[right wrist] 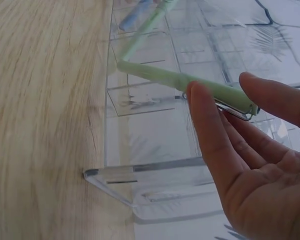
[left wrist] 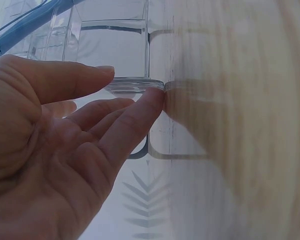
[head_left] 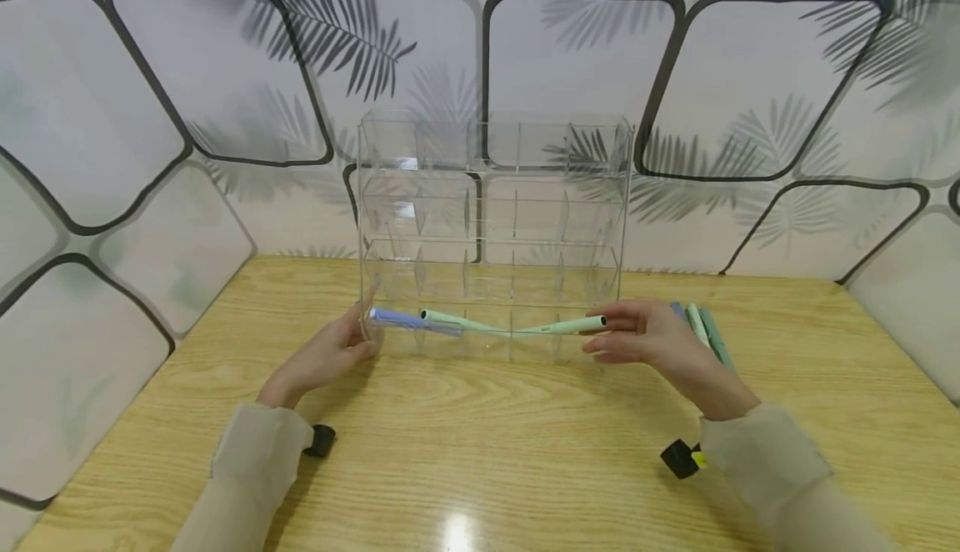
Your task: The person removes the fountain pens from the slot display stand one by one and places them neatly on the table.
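Pale sleeves (head_left: 255,452) span the desk (head_left: 450,444)! Left hand (head_left: 326,356), fingers loosely spread, touches the clear rack's (head_left: 491,242) side; right hand (head_left: 675,348) pinches a green pen (head_left: 566,325) at the lowest tier, where a second green pen (head_left: 465,321) and a blue pen (head_left: 405,319) lie leftward.

Cream sleeves (head_left: 240,494) with thick cuffs (head_left: 776,452), small black wrist cameras (head_left: 320,441) (yellow beside the right one)

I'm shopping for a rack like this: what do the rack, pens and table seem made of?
Rack: clear, glossy, probably acrylic; the wall shows through.
Pens: likely plastic, evenly coloured and smooth; one clip gleams like metal.
Table: wood or laminate; grain shows under a glossy reflection.
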Demonstrator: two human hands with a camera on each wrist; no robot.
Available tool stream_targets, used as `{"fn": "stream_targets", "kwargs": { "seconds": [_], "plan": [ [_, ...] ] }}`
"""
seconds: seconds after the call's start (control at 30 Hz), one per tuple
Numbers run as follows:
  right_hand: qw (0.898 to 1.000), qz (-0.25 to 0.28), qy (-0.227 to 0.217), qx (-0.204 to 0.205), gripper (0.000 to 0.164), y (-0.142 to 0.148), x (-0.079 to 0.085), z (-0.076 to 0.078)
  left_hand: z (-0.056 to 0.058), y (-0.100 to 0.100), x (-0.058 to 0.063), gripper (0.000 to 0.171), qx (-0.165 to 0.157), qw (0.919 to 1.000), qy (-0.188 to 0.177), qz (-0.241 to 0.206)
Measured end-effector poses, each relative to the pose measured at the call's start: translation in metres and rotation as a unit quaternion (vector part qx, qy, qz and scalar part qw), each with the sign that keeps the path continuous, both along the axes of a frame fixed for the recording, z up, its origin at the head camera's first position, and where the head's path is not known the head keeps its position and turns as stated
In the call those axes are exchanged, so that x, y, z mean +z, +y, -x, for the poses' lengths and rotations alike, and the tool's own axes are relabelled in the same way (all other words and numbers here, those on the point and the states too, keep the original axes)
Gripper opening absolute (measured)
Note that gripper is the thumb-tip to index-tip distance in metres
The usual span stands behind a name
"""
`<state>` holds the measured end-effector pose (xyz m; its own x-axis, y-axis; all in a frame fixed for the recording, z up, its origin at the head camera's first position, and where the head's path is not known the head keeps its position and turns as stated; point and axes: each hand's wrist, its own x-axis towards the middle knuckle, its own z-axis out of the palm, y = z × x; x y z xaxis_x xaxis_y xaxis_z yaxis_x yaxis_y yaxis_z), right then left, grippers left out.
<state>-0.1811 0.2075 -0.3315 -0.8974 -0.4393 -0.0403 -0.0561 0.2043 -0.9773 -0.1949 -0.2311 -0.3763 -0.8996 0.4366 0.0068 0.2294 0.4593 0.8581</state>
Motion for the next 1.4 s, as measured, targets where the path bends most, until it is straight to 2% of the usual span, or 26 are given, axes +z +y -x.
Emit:
{"fn": "stream_targets", "kwargs": {
  "seconds": [0.6,0.8,0.97,1.2,1.4],
  "plan": [
    [0.999,-0.024,0.02,-0.03,0.04,-0.021,-0.003,0.006,0.0,0.0,0.001,0.085,0.006,0.9999,-0.009,0.005],
    [0.999,-0.004,0.035,-0.036,0.033,-0.02,-0.003,0.005,0.0,-0.001,0.002,0.086,0.007,0.9999,0.004,0.009],
    [0.998,0.014,0.039,-0.057,0.03,-0.017,0.002,0.001,0.0,-0.001,0.002,0.086,0.006,0.9999,0.004,0.01],
    [0.997,0.033,0.039,-0.066,0.03,-0.004,0.005,0.001,0.0,0.0,0.002,0.086,0.004,1.0,-0.001,0.007],
    [0.995,0.06,0.045,-0.071,0.024,0.01,0.012,0.0,0.0,0.0,0.001,0.084,0.017,0.9995,0.005,0.026]
  ]
}}
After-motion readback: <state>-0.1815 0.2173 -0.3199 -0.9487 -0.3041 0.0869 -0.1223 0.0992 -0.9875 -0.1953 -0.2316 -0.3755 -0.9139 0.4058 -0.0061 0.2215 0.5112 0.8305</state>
